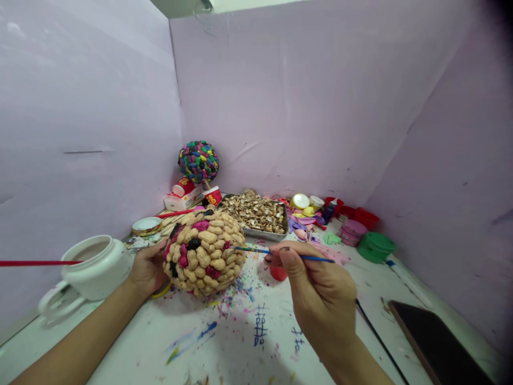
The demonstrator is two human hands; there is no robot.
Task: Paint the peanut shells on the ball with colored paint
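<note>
Smear risk, centre frame: right hand (316,291) pinching paintbrush (252,249) against peanut-shell ball (203,252), left hand (147,269) grip clasped round it; loose hold could drag paint across bare shells.

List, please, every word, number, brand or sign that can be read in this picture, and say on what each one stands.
On the table, blue pen marks: grids like "#"; the rest is unreadable.
On the red cup and the second red cup: yellow print, too small to read.
On the white box: red mark, too blurred to read.
On the peanut-shell ball in the left hand and the paintbrush in the right hand: no text.
</note>
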